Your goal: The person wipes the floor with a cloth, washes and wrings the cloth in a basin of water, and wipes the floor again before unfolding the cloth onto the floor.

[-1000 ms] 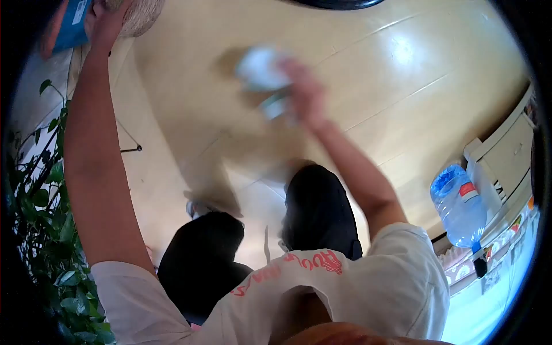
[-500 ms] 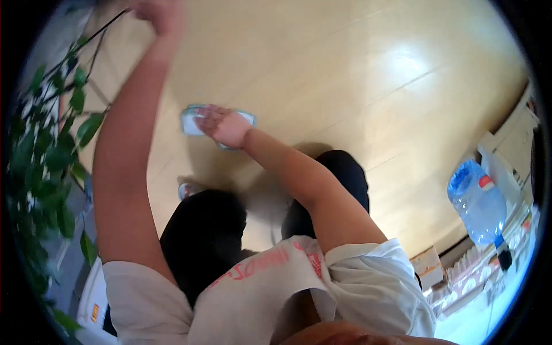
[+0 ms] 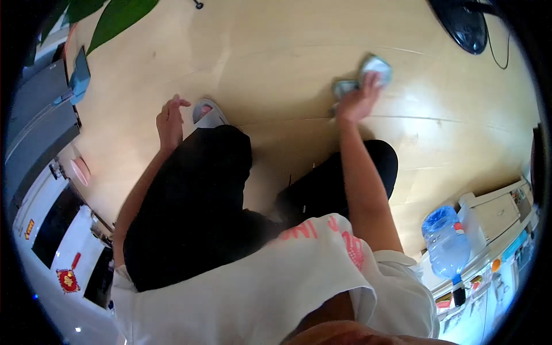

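My right hand [image 3: 357,104] presses a pale white-and-green cloth [image 3: 376,68] against the floor, out in front of my right knee. The cloth bulges out past the fingers and also to the left of the hand; what lies under the palm is hidden. My left hand [image 3: 171,119] hangs beside my left knee with its fingers loosely apart and holds nothing. Just to its right is a light slipper [image 3: 210,114] on my left foot.
Wooden floor [image 3: 276,69] spreads ahead. A round black base [image 3: 460,26] with a cord stands at the upper right. Plant leaves [image 3: 123,23] hang at the upper left. A pink basin [image 3: 80,171] lies left; a large water bottle [image 3: 447,241] stands right.
My left hand has let go of the thin dark stick near the plant and come down beside my knee. My right hand and the cloth have shifted right; the view has turned.
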{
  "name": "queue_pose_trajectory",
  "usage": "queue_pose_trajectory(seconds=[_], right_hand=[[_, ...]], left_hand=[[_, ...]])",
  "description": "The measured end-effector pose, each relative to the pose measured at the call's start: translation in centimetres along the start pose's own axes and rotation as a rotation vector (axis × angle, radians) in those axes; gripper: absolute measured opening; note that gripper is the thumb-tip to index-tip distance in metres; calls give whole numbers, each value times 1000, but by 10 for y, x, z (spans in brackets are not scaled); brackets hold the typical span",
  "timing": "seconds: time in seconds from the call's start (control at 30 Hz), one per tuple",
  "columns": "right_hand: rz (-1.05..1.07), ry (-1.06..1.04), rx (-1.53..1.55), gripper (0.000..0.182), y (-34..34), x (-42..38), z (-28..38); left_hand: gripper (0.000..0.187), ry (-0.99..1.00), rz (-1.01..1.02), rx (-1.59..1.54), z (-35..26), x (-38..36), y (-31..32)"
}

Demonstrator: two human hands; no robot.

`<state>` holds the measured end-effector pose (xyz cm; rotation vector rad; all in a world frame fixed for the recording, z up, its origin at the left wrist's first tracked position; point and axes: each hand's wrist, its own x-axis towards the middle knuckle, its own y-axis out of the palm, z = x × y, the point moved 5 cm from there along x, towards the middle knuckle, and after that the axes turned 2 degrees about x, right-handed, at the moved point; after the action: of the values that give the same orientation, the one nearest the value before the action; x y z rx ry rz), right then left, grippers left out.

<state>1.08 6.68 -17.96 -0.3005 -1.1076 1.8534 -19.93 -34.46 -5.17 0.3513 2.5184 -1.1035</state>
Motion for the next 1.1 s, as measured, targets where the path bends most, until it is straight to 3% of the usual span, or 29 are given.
queue_pose_trajectory(seconds=[0.03,0.1,0.17,0.23,0.27,0.3,0.37,0.43,0.5,0.6,0.67,0.77,0.83,0.87,0.93,1.0,1.07,1.1], right_hand=[[-34,-146,192,60,17,-12,29],[39,-207,169,53,54,-27,92],[35,-202,169,51,98,-34,152],[240,-268,182,43,142,-52,219],[340,-438,301,44,180,-70,241],[406,-737,149,41,176,-79,272],[446,-763,299,41,191,-76,283],[407,-621,438,41,173,-47,276],[306,-527,529,45,154,-7,227],[158,118,861,37,95,38,167],[29,-49,408,34,103,47,103],[-60,-602,70,37,126,3,144],[24,-447,151,48,152,-23,200],[48,-477,316,49,163,-44,235],[245,-674,202,48,201,-106,302],[463,-892,411,42,221,-167,359],[493,-1005,501,34,209,-179,408],[560,-908,546,34,211,-170,415]], left_hand=[[49,-262,-61,-27,36,2,-9],[58,-187,-103,-185,70,-6,-10],[60,-236,-26,-231,81,-27,-16],[58,-274,-59,-301,101,-37,-31],[58,-292,-91,-348,105,-39,-38],[57,-314,-121,-390,105,-42,-47],[55,-293,-153,-415,105,-42,-61],[54,-244,-153,-402,115,-44,-70],[48,-192,-122,-350,138,-49,-73],[43,-191,-103,-259,166,-75,-86],[44,-250,-138,-338,206,-86,-101],[44,-370,-193,-395,248,-92,-123],[40,-484,-299,-519,277,-93,-128],[38,-549,-338,-567,288,-89,-129],[38,-581,-359,-609,302,-77,-125],[38,-603,-363,-642,305,-48,-118],[37,-492,-350,-621,278,-17,-106],[36,-455,-346,-611,267,-3,-101]])
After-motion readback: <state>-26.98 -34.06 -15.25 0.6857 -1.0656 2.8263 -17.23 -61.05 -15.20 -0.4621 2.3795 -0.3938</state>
